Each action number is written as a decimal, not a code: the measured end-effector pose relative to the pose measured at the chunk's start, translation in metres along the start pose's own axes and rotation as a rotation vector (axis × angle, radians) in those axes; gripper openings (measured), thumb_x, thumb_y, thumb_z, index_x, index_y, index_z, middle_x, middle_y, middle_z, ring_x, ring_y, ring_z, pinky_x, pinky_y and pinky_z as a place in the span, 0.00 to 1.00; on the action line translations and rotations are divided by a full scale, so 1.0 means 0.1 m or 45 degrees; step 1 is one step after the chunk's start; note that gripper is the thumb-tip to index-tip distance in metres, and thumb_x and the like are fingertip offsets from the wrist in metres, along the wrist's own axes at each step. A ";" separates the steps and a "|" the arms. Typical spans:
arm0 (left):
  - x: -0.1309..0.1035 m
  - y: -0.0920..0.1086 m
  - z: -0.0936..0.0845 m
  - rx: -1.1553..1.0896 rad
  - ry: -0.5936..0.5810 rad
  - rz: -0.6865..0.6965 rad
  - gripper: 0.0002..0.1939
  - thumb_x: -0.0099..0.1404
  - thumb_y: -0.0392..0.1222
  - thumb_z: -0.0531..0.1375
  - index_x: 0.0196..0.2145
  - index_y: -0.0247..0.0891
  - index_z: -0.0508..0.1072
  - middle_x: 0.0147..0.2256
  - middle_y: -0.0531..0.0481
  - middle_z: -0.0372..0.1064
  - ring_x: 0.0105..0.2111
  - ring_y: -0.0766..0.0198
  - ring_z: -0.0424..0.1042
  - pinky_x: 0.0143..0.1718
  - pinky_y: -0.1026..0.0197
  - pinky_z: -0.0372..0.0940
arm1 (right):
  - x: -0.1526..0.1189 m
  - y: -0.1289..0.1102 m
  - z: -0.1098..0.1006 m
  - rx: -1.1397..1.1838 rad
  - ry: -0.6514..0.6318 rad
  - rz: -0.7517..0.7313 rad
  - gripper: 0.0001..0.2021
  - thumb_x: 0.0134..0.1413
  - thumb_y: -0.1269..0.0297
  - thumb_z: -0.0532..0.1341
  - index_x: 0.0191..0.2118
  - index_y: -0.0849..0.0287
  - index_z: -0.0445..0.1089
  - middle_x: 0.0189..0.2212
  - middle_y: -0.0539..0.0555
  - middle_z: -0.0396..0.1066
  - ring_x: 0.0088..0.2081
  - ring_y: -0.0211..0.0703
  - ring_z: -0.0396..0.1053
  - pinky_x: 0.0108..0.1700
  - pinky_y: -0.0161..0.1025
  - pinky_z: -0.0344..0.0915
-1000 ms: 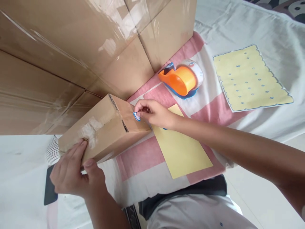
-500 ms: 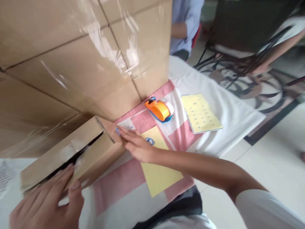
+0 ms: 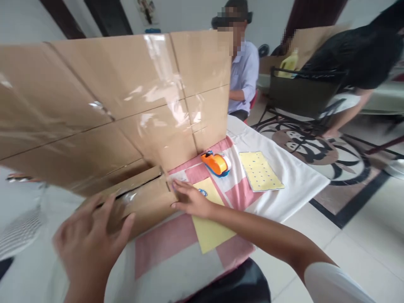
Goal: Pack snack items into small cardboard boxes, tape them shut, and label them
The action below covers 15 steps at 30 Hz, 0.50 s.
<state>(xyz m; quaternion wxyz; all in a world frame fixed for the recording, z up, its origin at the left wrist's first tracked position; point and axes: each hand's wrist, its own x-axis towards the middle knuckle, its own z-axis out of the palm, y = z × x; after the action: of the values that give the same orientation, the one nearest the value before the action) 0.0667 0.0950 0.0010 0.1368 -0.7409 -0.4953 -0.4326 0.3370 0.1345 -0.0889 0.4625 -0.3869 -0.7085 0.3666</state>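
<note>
A long, low cardboard box lies on the cloth, with a dark slit along its top and a shiny bit of clear tape near it. My left hand is over the box's left part, its fingers apart; they look blurred, and I cannot tell how firmly they touch. At the box's right end, my right hand rests with fingers stretched out against the cardboard. Partly under my right wrist is a plain yellow sheet. A small blue looped item lies on that sheet, just beyond my right hand.
Behind the box stands a tall taped cardboard partition. An orange tape dispenser and a dotted yellow sheet lie on the red-and-white cloth. A person sits beyond the partition; another person bends beside a dark chair.
The view has tilted up, showing more of the room. My left hand's fingers have spread and lifted from the slit, which looks narrower. My right hand stays at the box's right end.
</note>
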 end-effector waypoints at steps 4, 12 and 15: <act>0.22 0.07 0.02 0.228 -0.272 0.186 0.36 0.71 0.61 0.57 0.71 0.44 0.62 0.65 0.41 0.68 0.63 0.42 0.69 0.68 0.41 0.53 | 0.00 -0.07 0.02 0.065 0.070 -0.025 0.38 0.53 0.47 0.72 0.67 0.55 0.69 0.70 0.65 0.61 0.72 0.59 0.57 0.73 0.59 0.52; 0.19 0.01 0.07 0.238 -0.514 0.067 0.31 0.70 0.64 0.55 0.62 0.45 0.73 0.64 0.46 0.69 0.64 0.42 0.68 0.63 0.42 0.59 | 0.03 -0.19 -0.03 0.061 0.046 0.041 0.34 0.51 0.51 0.74 0.62 0.55 0.73 0.68 0.64 0.60 0.71 0.59 0.58 0.72 0.55 0.53; 0.21 0.02 0.10 0.225 -0.526 0.064 0.29 0.70 0.63 0.56 0.61 0.46 0.74 0.64 0.45 0.68 0.64 0.41 0.68 0.62 0.41 0.60 | 0.05 -0.19 -0.06 0.033 0.021 0.084 0.35 0.49 0.51 0.75 0.62 0.55 0.73 0.69 0.65 0.59 0.72 0.60 0.55 0.72 0.57 0.53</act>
<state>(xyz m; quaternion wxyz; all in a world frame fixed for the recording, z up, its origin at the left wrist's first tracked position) 0.0757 0.1132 0.0120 0.1076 -0.8111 -0.5300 -0.2228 0.3375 0.1314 -0.0686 0.4610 -0.4071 -0.6867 0.3875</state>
